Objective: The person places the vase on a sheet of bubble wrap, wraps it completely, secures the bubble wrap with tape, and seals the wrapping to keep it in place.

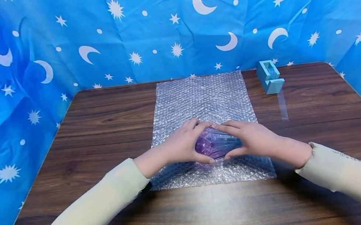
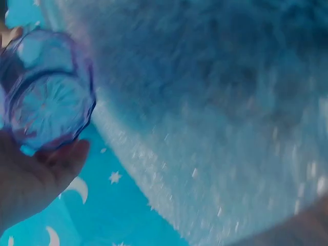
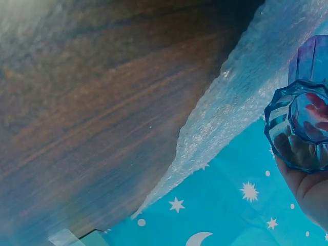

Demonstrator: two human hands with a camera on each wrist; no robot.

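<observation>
Left hand [image 1: 188,141] and right hand [image 1: 250,138] pinch the faceted tumbler [image 1: 216,143]; bubble wrap [image 1: 202,100] is spread, not yet folded; tape strip [image 1: 283,106] is unused.

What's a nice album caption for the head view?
Left hand and right hand hold a purple-and-blue faceted cup sideways over bubble wrap, a tape dispenser to the right.

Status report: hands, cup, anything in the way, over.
Left hand and right hand gripping cup. Cup sideways over bubble wrap. Tape dispenser off right, not blocking.
</observation>
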